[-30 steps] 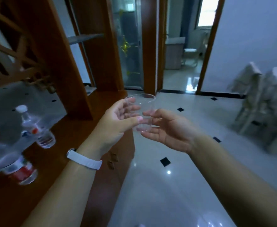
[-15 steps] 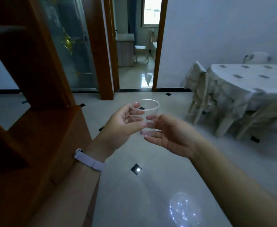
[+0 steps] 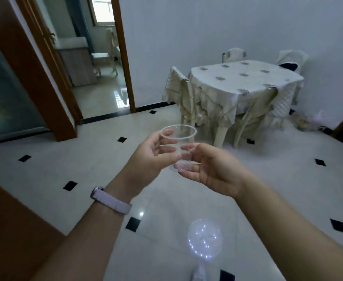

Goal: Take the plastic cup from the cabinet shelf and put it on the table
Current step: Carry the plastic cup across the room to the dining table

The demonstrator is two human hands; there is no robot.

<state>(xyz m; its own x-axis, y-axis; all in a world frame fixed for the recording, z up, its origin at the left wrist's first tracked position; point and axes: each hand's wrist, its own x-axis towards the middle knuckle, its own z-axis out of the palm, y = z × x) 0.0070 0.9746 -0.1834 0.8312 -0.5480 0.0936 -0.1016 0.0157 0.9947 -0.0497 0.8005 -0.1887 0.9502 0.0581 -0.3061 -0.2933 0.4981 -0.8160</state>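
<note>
A clear plastic cup (image 3: 181,138) is held upright in mid-air at the centre of the view, over the tiled floor. My left hand (image 3: 150,157) wraps its left side, thumb across the front. From the right, my right hand (image 3: 213,169) closes its fingertips on the cup's lower part and base. The table (image 3: 245,82), covered with a pale patterned cloth, stands far ahead at the upper right, well beyond the cup. A corner of the brown wooden cabinet (image 3: 10,230) shows at the lower left.
Cloth-covered chairs (image 3: 183,98) ring the table. A brown-framed doorway (image 3: 124,57) opens at the upper left onto another room. Glossy white floor tiles with black diamond insets (image 3: 133,224) stretch between me and the table. Small clutter lies on the floor at the far right wall.
The view has swung right, away from the cabinet and its bottles, and the table has come into fuller view. Both hands have kept their hold on the cup.
</note>
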